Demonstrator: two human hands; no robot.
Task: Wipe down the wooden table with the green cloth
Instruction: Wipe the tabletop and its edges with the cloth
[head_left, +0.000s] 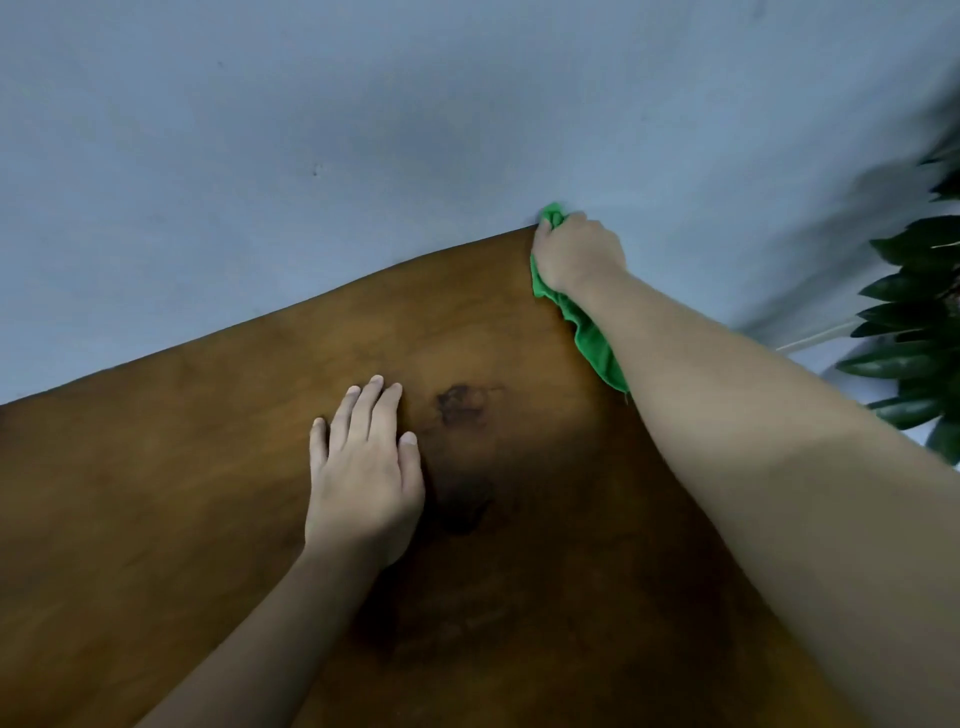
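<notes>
The wooden table (182, 467) fills the lower part of the view, brown with darker stains near its middle. My right hand (576, 254) is stretched to the table's far right corner and is shut on the green cloth (592, 338), which is bunched under the palm and trails back beneath my forearm along the right edge. A small tip of cloth sticks out past the fingers at the corner. My left hand (363, 467) lies flat on the tabletop near the middle, fingers slightly apart, holding nothing.
A plain blue-grey wall (311, 130) stands right behind the table's far edge. A plant with dark green leaves (914, 322) is beside the table on the right. A dark stain (460, 405) lies just right of my left hand.
</notes>
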